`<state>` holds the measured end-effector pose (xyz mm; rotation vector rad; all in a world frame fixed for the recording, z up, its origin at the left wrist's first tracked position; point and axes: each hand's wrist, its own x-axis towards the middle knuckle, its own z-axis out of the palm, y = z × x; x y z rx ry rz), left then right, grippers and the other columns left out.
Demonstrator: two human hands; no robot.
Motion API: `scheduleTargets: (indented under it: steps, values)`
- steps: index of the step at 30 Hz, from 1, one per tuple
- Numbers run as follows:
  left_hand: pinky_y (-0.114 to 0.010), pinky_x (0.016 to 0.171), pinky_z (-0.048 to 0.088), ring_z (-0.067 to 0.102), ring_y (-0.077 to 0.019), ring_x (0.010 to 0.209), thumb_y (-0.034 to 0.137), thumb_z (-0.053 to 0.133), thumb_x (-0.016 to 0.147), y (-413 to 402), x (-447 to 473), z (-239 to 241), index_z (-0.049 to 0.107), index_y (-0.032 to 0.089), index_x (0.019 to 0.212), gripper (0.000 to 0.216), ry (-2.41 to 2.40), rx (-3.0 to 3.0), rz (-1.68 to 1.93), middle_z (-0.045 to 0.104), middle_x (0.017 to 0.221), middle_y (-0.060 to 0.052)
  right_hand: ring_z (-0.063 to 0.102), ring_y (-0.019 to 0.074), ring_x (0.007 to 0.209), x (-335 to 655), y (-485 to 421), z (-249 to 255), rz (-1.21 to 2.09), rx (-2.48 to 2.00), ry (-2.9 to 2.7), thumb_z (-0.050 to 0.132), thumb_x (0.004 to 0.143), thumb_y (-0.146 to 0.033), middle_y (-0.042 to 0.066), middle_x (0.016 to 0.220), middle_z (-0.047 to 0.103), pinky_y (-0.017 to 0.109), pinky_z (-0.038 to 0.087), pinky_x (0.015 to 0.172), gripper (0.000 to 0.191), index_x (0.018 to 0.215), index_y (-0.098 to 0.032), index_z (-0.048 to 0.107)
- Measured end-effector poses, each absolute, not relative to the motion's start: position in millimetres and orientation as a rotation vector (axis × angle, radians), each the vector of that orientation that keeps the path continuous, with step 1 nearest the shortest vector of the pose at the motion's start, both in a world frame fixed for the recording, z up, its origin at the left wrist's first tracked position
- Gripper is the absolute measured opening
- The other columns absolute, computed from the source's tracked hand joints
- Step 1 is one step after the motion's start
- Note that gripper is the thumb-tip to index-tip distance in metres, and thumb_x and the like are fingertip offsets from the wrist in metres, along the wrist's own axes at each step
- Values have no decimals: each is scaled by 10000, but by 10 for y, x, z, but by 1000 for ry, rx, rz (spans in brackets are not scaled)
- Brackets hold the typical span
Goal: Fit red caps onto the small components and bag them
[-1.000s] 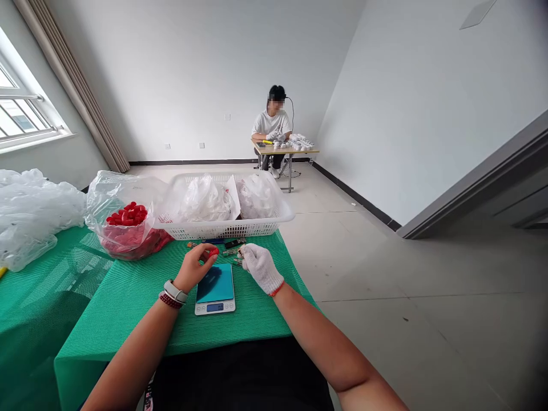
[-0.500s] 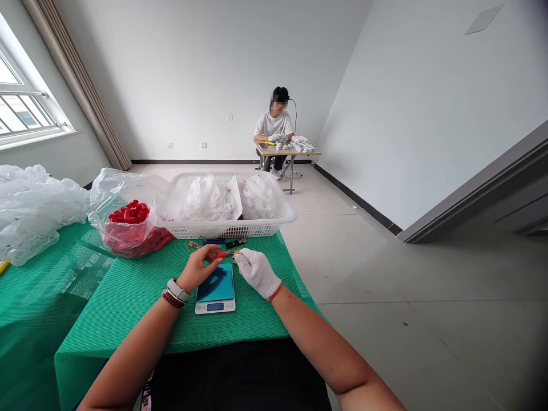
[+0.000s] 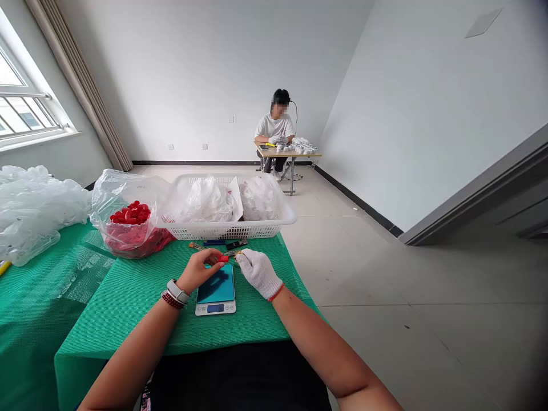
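My bare left hand [image 3: 199,269] pinches a small red cap [image 3: 223,258] above the far edge of a small digital scale [image 3: 215,292] with a blue-green platform. My right hand [image 3: 257,270], in a white knit glove, is closed on a thin greenish part [image 3: 233,253] whose tip meets the red cap. Both hands hover just over the green mesh-covered table [image 3: 128,308]. A few more small parts [image 3: 214,244] lie on the cloth between the hands and a white basket.
A white plastic basket [image 3: 226,229] with clear bags stands behind the scale. An open clear bag of red caps [image 3: 128,220] sits to its left, loose plastic bags [image 3: 34,205] farther left. Another person [image 3: 276,128] sits at a distant desk [image 3: 286,152].
My hands came together: the red cap in my left hand moved right to meet the thin part that my gloved right hand picked up off the cloth.
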<state>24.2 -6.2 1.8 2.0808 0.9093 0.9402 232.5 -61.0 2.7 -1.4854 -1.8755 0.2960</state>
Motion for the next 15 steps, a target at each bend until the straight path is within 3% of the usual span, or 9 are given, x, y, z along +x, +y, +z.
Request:
scheduleTargets:
  steps: [5, 15]
  values:
    - [-290, 621, 570, 661, -163, 649, 409, 697, 791, -74, 250, 30, 642, 173, 916, 273, 947, 2025, 921, 709, 779, -28, 556, 152, 669, 2325, -621, 43, 286, -1425, -1951, 301, 1005, -412, 30, 716, 625, 230, 315, 614, 436, 744, -198, 577]
    - [-319, 722, 576, 670, -178, 774, 367, 656, 845, -62, 227, 21, 693, 191, 996, 235, 853, 2164, 911, 726, 974, -62, 554, 143, 655, 2315, -605, 21, 214, -1556, -1897, 290, 1014, -412, 27, 709, 619, 240, 290, 596, 442, 745, -193, 566]
